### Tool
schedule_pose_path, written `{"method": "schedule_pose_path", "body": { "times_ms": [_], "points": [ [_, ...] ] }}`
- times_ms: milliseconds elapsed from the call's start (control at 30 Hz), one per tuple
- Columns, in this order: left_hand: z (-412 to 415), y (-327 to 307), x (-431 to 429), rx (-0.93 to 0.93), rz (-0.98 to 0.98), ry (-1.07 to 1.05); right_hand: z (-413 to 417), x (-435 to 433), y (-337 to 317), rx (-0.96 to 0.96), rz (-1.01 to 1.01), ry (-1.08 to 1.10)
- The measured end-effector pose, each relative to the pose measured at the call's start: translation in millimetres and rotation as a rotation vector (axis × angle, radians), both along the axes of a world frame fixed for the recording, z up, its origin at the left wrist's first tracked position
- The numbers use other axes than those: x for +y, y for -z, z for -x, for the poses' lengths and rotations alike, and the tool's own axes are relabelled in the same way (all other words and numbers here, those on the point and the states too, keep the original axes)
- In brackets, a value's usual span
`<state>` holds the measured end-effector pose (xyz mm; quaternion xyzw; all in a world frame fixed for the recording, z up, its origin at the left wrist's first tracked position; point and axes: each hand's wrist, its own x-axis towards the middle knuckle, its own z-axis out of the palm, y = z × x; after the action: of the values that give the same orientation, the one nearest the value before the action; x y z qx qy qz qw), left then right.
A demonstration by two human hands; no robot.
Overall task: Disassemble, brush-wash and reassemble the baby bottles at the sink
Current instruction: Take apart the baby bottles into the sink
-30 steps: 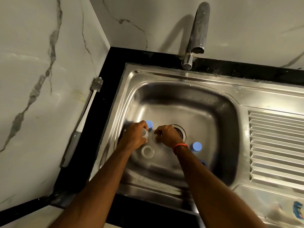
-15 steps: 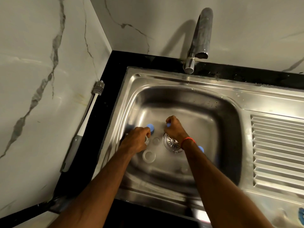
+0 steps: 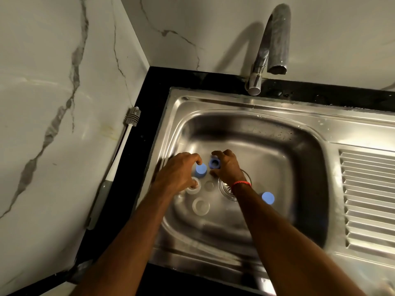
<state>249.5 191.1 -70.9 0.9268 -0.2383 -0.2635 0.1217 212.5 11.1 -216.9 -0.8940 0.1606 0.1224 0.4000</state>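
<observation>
One blue ring [image 3: 214, 163] in right hand [image 3: 228, 167] | clear bottle [image 3: 193, 186] in left hand [image 3: 177, 174]

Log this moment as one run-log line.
left hand: at blue cap in sink, grip unclear | right hand: pinches blue ring | brush: on counter, untouched | tap: off

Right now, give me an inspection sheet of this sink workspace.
Surface: steel sink basin, droplets on rim, drain strainer at centre.
Job's things: blue cap, clear ring, clear disc loose in basin; bottle brush on left counter, against wall.
Clutter: nothing seen.
Hands: right hand pinches blue ring; left hand curled over second blue cap, grip unclear.
Cables: nothing seen.
Surroundings: tap, no stream seen; drainboard right; marble walls.
</observation>
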Motion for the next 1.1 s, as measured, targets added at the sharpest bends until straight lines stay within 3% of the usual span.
{"method": "schedule_pose_path", "body": {
  "times_ms": [233, 600, 833, 1100],
  "points": [
    [5, -15, -6, -0.048, 0.090, 0.015, 19, -4, -46, -0.035, 0.039, 0.029],
    [34, -73, -35, -0.219, 0.353, 0.180, 83, -16, -168, -0.138, 0.407, -0.017],
    [62, -100, -74, -0.215, 0.431, 0.327, 133, -37, -231, -0.232, 0.609, 0.152],
    [115, -115, -137, -0.135, 0.535, 0.609, 220, -70, -280, -0.202, 0.805, 0.461]
  ]
}}
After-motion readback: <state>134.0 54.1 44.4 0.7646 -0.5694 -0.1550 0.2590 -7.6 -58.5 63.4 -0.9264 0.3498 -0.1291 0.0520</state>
